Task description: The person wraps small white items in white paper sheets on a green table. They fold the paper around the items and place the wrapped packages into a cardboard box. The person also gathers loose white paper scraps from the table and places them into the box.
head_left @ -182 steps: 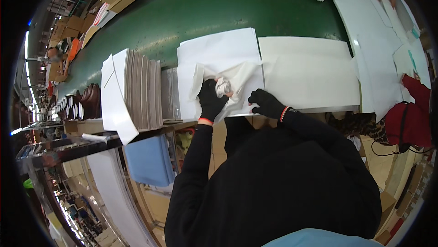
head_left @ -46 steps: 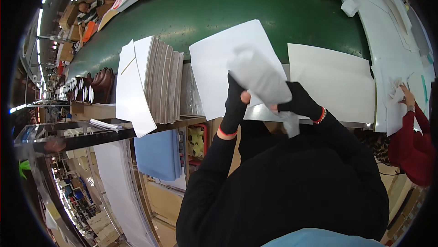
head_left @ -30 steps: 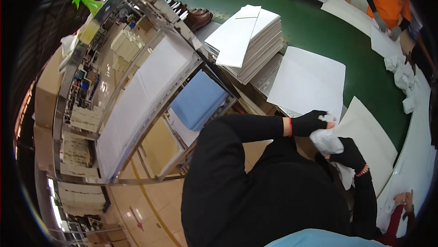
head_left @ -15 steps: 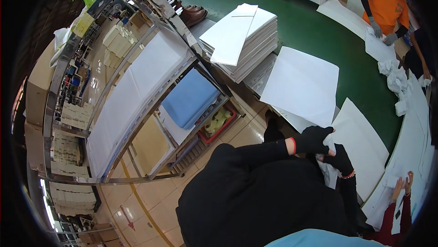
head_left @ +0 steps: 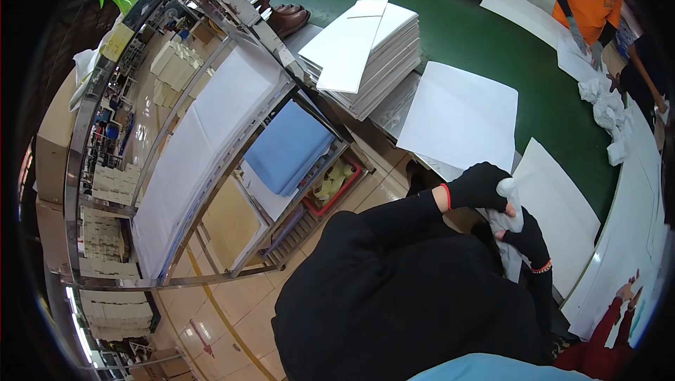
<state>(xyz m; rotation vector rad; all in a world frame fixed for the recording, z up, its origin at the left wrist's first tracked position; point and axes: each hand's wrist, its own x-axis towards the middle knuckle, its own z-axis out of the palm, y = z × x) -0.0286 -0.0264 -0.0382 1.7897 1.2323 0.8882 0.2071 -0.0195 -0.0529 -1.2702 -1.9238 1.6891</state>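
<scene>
A crumpled wad of white tissue paper [head_left: 517, 216] is held between my two hands, above the edge of the green-topped table. My left hand [head_left: 480, 185], in a black fingerless glove with a red band at the wrist, closes on its upper part. Lower down, my right hand [head_left: 529, 242], gloved in black with a beaded bracelet, grips the same wad. A loose white tail of paper hangs below the hands, partly hidden by them. Beside them a large white sheet [head_left: 559, 212] lies on the table, and another stack of white sheets [head_left: 460, 117] sits just beyond.
A tall stack of white boards [head_left: 380, 50] stands farther back, near brown shoes [head_left: 288, 21]. At left is a metal rack [head_left: 190, 282] with a folded blue cloth [head_left: 288, 145] and a red crate [head_left: 341, 191]. Co-workers in orange [head_left: 587, 1] and dark red [head_left: 598, 342] stand at right.
My hands have shifted, and more of the paper wad shows bunched between them. The view has moved slightly. The dark-red-sleeved co-worker's hands and the orange-shirted person's hands have moved too.
</scene>
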